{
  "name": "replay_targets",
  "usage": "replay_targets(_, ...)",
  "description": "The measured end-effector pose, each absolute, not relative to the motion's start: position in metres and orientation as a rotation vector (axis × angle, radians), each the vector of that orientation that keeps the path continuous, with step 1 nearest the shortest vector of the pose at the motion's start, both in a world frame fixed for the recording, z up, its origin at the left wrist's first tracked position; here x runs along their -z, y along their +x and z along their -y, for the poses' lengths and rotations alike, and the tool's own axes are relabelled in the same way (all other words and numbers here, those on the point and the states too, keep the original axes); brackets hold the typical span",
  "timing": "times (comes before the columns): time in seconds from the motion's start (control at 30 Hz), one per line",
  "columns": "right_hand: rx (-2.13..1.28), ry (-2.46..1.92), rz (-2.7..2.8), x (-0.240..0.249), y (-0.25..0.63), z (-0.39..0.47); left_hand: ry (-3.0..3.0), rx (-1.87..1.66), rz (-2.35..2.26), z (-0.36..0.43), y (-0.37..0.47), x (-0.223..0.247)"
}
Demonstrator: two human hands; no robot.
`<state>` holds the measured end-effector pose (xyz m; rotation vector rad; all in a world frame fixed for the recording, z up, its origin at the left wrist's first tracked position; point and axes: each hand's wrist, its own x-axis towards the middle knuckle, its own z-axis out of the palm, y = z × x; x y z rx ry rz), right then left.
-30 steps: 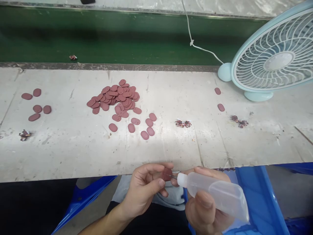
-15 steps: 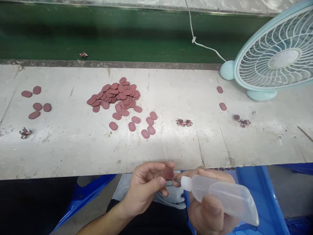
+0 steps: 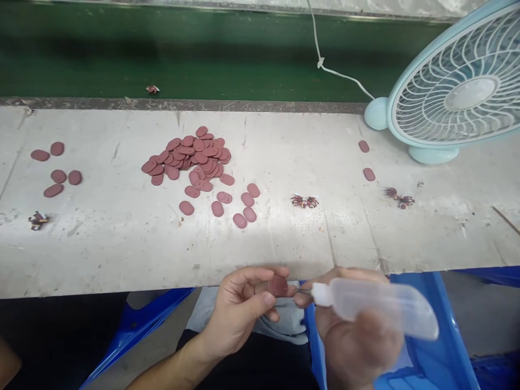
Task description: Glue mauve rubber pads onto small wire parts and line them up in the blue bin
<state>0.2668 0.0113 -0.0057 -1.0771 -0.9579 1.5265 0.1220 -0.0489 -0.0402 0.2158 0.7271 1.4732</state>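
Note:
My left hand (image 3: 239,311) pinches a reddish-brown oval disc (image 3: 278,286) in front of the table's near edge. To its right, my right hand (image 3: 357,336), partly blurred, is wrapped round a translucent squeeze bottle (image 3: 382,303) with a white cap. The bottle's thin metal tip points left and is a little to the right of the disc. A heap of similar discs (image 3: 199,154) lies on the pale table (image 3: 122,244), with several loose ones around it and at the left.
A light blue fan (image 3: 471,93) stands at the back right, its white cable running over a green strip (image 3: 244,70). Small dark-red clusters (image 3: 304,201) lie on the table. Blue plastic (image 3: 426,314) shows below the edge. Part of someone's skin (image 3: 8,363) shows at lower left.
My right hand and the bottle have moved right, so the tip is farther from the disc. A small piece on the green strip has shifted right. Skin has appeared at lower left.

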Motion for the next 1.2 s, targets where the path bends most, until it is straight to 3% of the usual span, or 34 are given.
replay_targets(0.1, -1.785, -0.840, 0.473, 0.010, 0.288, -0.048, 0.202, -1.457, -0.758, 0.051, 0.119, 0.038)
replay_targets(0.23, -2.170, -0.206, -0.444, 0.050, 0.340, -0.107, 0.210, -1.472, -0.787, 0.053, 0.111, 0.037)
replay_targets(0.33, -2.334, 0.063, -0.670, 0.066, 0.362, -0.127, 0.197, -1.501, -0.817, 0.055, 0.104, 0.039)
replay_targets(0.4, -2.313, 0.000, -0.419, 0.061, 0.357, -0.121, 0.175, -1.514, -0.839, 0.057, 0.100, 0.041)
replay_targets(0.47, -2.127, -0.311, 0.196, 0.048, 0.339, -0.105, 0.154, -1.513, -0.859, 0.059, 0.097, 0.042)
replay_targets(0.6, -1.400, -0.951, 1.353, 0.032, 0.291, -0.092, 0.114, -1.505, -0.894, 0.061, 0.094, 0.041)
replay_targets(0.77, -0.329, -1.153, 2.473, 0.042, 0.260, -0.135, 0.063, -1.492, -0.918, 0.061, 0.092, 0.040)
replay_targets(1.03, -0.484, -1.178, 2.618, 0.025, 0.276, -0.123, 0.040, -1.493, -0.934, 0.065, 0.088, 0.041)
replay_targets(1.2, -0.868, -1.365, 2.143, -0.001, 0.291, -0.091, 0.093, -1.516, -0.879, 0.061, 0.089, 0.040)
